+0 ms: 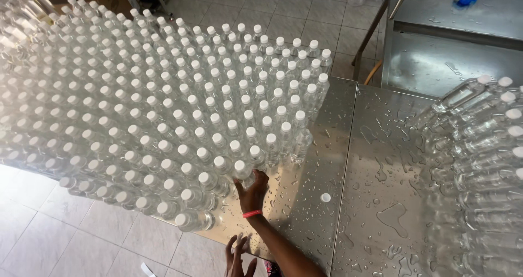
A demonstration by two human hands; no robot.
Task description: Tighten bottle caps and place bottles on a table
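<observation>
Left hand at bottom edge, fingers spread, holding nothing, hovering by the table edge; right hand ahead of it, red wristband, fingers wrapped round one clear bottle at the near corner of the bottle block; that bottle stands upright, long axis vertical, white cap up; neighbours packed tight on its left and far sides, open wet steel to its right; loose white cap on the table nearby; second bottle batch at right edge; steel tray beyond.
</observation>
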